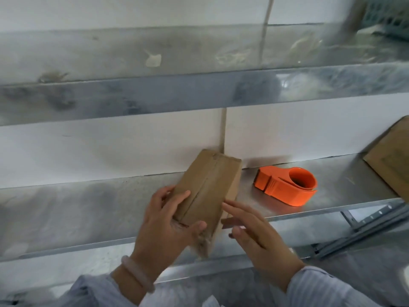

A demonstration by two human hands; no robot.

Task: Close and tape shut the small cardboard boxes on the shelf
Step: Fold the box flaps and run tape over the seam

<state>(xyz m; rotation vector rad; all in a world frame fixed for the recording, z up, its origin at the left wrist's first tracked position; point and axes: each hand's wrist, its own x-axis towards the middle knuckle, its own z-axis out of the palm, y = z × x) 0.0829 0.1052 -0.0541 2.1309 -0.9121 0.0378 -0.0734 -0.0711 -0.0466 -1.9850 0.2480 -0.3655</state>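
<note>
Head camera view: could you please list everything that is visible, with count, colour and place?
small cardboard box: one, brown, flaps closed, tilted over the lower shelf's front edge
tape dispenser: one, orange, on the lower shelf, right of the box
cardboard piece: one, brown, right edge, partly cut off
metal shelves: at least two, grey, one above the other
basket: one, green, top right, blurred
bracelet: one, pale pink, left wrist
left hand: grips the box's near end
right hand: fingers straight, beside the box
</note>
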